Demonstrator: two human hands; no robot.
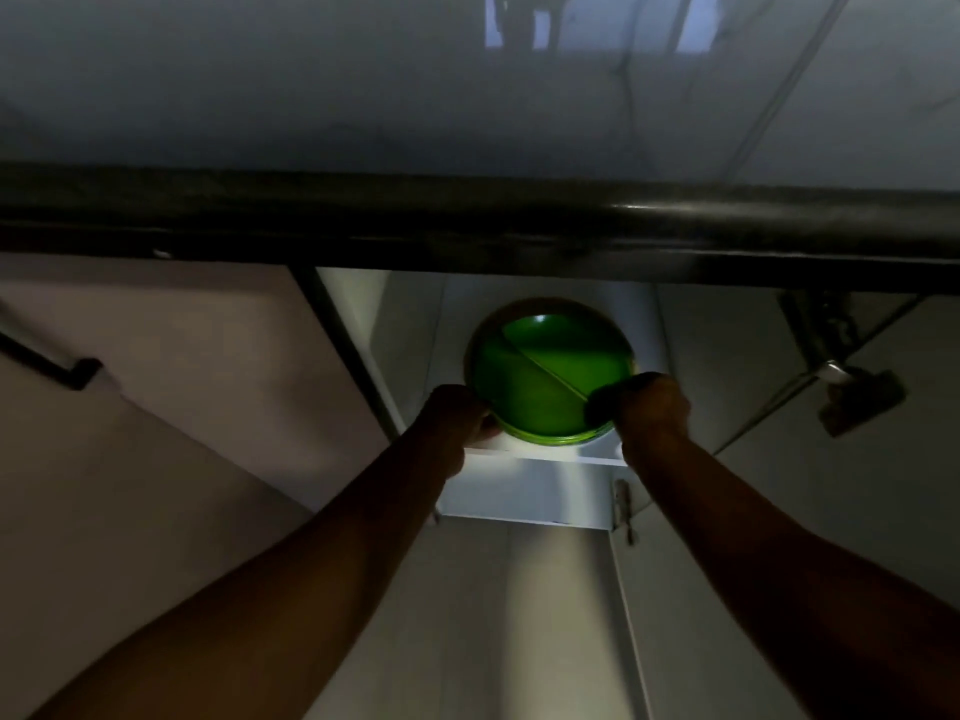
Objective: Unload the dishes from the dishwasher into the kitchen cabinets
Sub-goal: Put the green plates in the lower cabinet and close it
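Head view: both hands [558,410] grip the green plates [545,376] between them, on the shelf [545,454].

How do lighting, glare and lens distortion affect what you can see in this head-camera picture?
Head view: dim overall, so both hands, left and right, read as dark shapes; the green plates are brightest, with a small glare spot near the top rim; the wide lens bows the black countertop edge; cabinet shelf catches light.
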